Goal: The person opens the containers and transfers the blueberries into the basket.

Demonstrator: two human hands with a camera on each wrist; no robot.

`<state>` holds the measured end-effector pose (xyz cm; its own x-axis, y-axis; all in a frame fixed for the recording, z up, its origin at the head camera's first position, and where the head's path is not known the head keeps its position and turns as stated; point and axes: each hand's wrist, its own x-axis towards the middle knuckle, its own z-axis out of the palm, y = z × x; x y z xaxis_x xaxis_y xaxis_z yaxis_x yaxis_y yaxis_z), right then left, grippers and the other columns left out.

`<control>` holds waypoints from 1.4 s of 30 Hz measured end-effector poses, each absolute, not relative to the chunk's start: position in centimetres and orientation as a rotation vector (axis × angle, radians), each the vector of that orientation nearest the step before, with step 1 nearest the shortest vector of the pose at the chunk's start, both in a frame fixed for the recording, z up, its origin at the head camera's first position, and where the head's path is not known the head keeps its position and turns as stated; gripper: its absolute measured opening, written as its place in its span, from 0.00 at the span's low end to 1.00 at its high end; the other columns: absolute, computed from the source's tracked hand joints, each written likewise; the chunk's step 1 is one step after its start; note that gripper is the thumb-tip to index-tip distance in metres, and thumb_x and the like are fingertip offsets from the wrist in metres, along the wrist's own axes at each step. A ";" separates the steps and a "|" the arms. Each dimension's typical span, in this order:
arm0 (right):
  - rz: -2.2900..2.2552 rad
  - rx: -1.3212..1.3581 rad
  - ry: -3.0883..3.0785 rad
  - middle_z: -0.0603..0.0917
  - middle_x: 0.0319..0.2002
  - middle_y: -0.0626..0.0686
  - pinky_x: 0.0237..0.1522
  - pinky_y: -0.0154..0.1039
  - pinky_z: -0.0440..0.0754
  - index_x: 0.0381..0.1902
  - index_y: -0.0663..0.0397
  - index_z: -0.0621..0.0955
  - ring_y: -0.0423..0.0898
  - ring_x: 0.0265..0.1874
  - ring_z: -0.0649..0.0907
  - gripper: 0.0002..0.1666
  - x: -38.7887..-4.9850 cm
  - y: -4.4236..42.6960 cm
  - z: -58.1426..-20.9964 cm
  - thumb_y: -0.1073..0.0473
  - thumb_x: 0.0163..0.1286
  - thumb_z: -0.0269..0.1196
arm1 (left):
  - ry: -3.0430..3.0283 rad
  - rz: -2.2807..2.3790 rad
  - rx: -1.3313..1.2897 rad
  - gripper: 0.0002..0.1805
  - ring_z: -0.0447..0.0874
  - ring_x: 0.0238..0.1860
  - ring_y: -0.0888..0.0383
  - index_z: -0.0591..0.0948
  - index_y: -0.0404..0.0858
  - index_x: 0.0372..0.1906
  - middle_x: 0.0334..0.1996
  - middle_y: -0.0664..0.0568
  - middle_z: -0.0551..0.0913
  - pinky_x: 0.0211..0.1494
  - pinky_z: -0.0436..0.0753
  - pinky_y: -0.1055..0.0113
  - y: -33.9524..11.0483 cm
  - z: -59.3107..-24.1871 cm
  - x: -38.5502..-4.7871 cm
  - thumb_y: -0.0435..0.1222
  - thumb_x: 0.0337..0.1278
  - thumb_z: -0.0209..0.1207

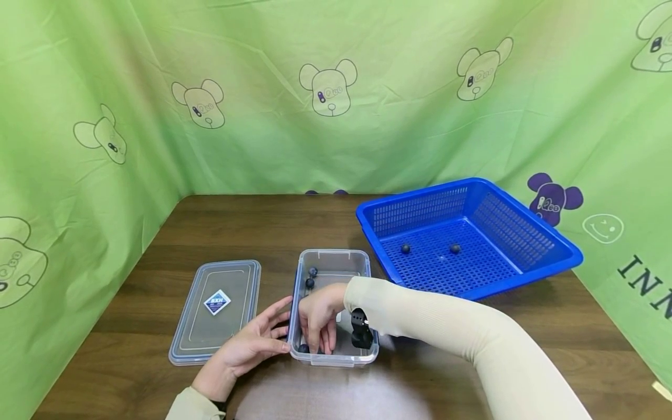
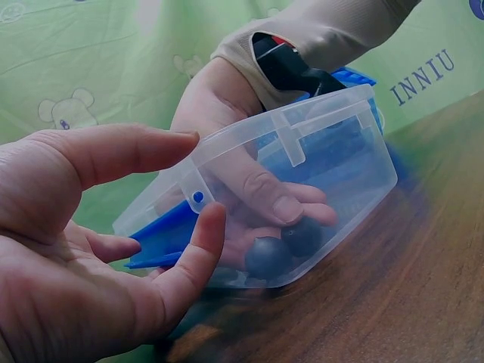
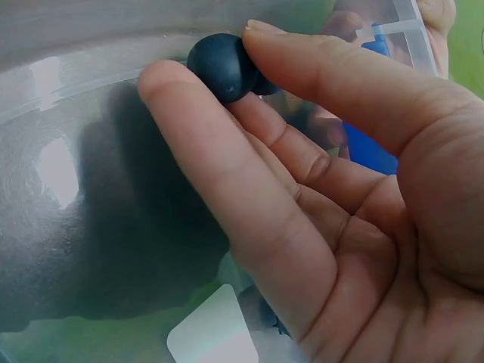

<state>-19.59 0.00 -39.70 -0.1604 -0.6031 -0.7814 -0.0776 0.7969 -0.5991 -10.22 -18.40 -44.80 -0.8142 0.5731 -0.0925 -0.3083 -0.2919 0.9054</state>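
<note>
A clear plastic container (image 1: 336,360) with a blue side latch (image 2: 162,234) stands on the table. My left hand (image 1: 257,341) rests against its left wall, fingers extended and spread. Inside the near end, my right hand (image 1: 320,318) pinches a dark blueberry (image 3: 223,66) between thumb and fingers. Another blueberry (image 2: 268,259) lies right beside it, seen through the wall in the left wrist view. Two more blueberries, one of them the far blueberry (image 1: 313,272), lie along the container's left side. The right hand hides part of the container floor.
A blue perforated basket (image 1: 546,268) stands at the right, with a left blueberry (image 1: 406,248) and a right blueberry (image 1: 455,248) on its floor. Left of the container lies its clear lid (image 1: 231,291) with a sticker. A green printed cloth (image 1: 262,146) hangs around the table.
</note>
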 end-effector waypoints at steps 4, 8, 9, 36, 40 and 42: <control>-0.498 -0.550 1.688 0.85 0.24 0.67 0.24 0.36 0.85 0.27 0.70 0.85 0.46 0.17 0.84 0.04 -19.8 0.2 -39.5 0.75 0.61 0.66 | 1.405 2.132 0.337 0.51 0.71 0.59 0.53 0.44 0.35 0.79 0.70 0.33 0.52 0.54 0.79 0.65 -18.4 -44.8 -10.2 0.21 0.56 0.60; -0.492 -0.570 1.713 0.86 0.24 0.66 0.25 0.35 0.85 0.24 0.65 0.86 0.45 0.18 0.85 0.06 -20.6 0.7 -38.6 0.75 0.60 0.66 | 1.403 2.133 0.333 0.51 0.71 0.59 0.52 0.44 0.35 0.79 0.71 0.30 0.49 0.54 0.79 0.65 -18.4 -44.8 -10.2 0.21 0.56 0.60; -0.493 -0.573 1.725 0.86 0.24 0.66 0.25 0.35 0.85 0.24 0.65 0.86 0.45 0.18 0.85 0.06 -20.8 0.9 -38.4 0.74 0.59 0.66 | 1.403 2.133 0.334 0.51 0.71 0.59 0.52 0.43 0.35 0.79 0.71 0.29 0.48 0.54 0.79 0.65 -18.4 -44.8 -10.2 0.21 0.56 0.60; -0.635 -0.559 1.914 0.87 0.27 0.60 0.33 0.38 0.86 0.33 0.67 0.86 0.46 0.23 0.87 0.04 -27.3 6.4 -31.1 0.73 0.59 0.67 | 1.375 2.152 0.333 0.52 0.71 0.58 0.52 0.44 0.34 0.79 0.71 0.28 0.46 0.53 0.80 0.64 -18.3 -44.6 -10.1 0.20 0.54 0.61; -0.685 -0.523 1.947 0.87 0.27 0.61 0.34 0.38 0.86 0.34 0.67 0.85 0.46 0.24 0.87 0.04 -28.4 7.9 -30.3 0.73 0.59 0.67 | 1.381 2.148 0.324 0.53 0.71 0.58 0.52 0.42 0.33 0.79 0.71 0.27 0.46 0.53 0.80 0.65 -18.3 -44.6 -10.1 0.19 0.54 0.61; -0.708 -0.516 1.956 0.87 0.27 0.60 0.34 0.39 0.86 0.34 0.67 0.85 0.46 0.25 0.87 0.04 -29.0 8.6 -29.9 0.73 0.59 0.67 | 1.383 2.148 0.320 0.53 0.72 0.58 0.52 0.42 0.33 0.79 0.71 0.27 0.46 0.53 0.80 0.65 -18.3 -44.5 -10.1 0.20 0.54 0.61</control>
<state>-28.97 8.65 -29.93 -0.4520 -0.6165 -0.6447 -0.0613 0.7425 -0.6671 -10.14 -18.28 -44.54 -0.8150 0.5712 -0.0973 -0.3251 -0.3117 0.8928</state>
